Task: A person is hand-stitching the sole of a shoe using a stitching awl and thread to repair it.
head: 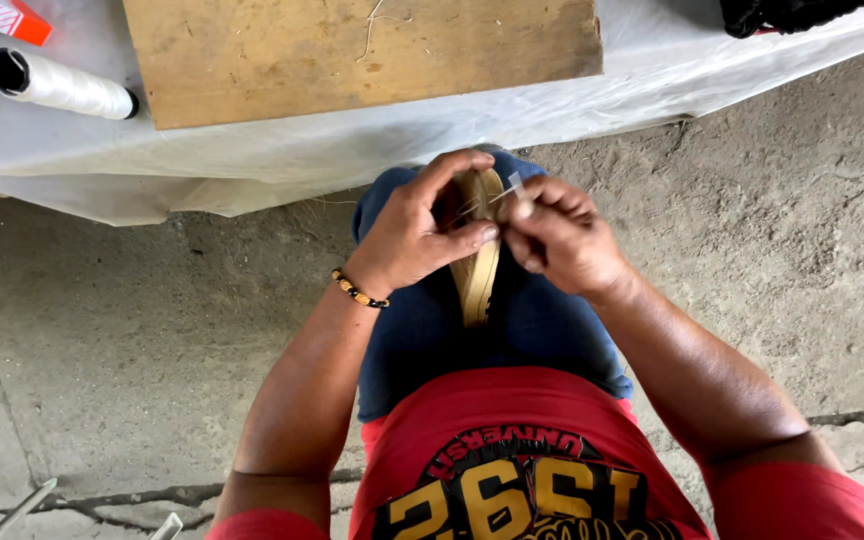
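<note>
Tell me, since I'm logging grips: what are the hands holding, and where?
The left hand grips a tan shoe sole around its far end, clamped between the knees. The right hand pinches a thin needle beside it.

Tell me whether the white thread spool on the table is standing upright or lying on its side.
Lying on its side: the thread spool rests lengthwise on the white table cover, its dark hollow end facing the camera.

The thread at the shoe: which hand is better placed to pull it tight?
Probably the right hand: it pinches the thread beside the shoe sole, while the left hand grips the sole.
</note>
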